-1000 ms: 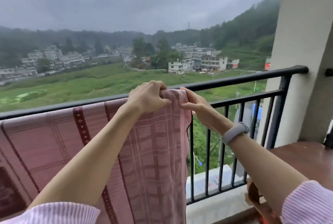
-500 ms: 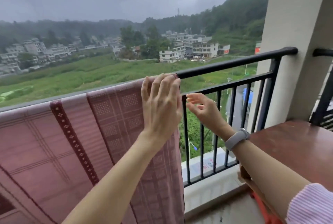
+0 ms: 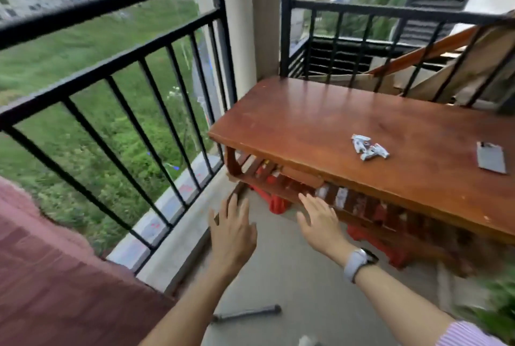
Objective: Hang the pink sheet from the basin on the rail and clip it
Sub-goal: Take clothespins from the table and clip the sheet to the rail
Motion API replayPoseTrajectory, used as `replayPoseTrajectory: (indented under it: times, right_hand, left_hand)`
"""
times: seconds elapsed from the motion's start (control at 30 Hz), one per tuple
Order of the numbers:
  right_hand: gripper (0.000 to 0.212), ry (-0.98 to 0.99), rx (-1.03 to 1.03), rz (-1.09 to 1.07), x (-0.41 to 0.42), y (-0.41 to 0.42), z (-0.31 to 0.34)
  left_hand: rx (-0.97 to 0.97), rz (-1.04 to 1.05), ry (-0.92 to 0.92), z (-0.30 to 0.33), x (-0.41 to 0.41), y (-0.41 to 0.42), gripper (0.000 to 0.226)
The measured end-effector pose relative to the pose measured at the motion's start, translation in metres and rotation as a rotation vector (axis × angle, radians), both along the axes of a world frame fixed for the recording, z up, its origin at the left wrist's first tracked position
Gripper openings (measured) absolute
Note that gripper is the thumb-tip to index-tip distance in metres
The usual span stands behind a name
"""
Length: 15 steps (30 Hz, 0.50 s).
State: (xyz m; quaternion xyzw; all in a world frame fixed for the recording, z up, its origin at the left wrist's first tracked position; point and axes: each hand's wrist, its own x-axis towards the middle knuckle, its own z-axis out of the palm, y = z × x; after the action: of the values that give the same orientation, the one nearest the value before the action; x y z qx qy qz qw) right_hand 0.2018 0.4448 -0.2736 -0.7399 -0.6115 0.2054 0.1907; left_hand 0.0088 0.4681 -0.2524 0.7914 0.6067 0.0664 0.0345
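The pink sheet hangs at the lower left, blurred, with only its right part in view. The black balcony rail runs from the left edge up to a pale pillar. My left hand is held out over the concrete floor, fingers spread, holding nothing. My right hand, with a grey watch on the wrist, is also open and empty, close to the front edge of the wooden table. Several small silver clips lie on the tabletop. No basin is in view.
A grey flat card lies on the table's right side. Red items sit under the table among its slats. A grey metal rod lies on the floor. Boards lean behind a second railing at the back right.
Both hands have let go of the sheet on the rail and dropped, open, over the floor. The view has swung right and down toward the wooden table.
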Motion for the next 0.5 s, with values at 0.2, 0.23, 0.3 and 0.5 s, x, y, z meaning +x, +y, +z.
replayPoseTrajectory:
  times: [0.2, 0.23, 0.3, 0.5]
  right_hand:
    - [0.048, -0.053, -0.073, -0.289, 0.123, -0.020, -0.010]
    - [0.047, -0.050, -0.081, -0.312, 0.141, -0.015, -0.013]
    - [0.046, -0.049, -0.092, -0.322, 0.179, 0.003, -0.022]
    - [0.048, -0.104, -0.161, -0.231, 0.292, 0.106, -0.068]
  left_hand:
    - [-0.014, -0.287, -0.028, -0.019, 0.139, 0.048, 0.059]
    - [-0.027, -0.318, -0.026, -0.024, 0.163, 0.057, 0.059]
    - [-0.062, -0.353, -0.016, -0.040, 0.207, 0.076, 0.058]
    - [-0.274, -0.285, 0.018, -0.115, 0.314, 0.154, 0.059]
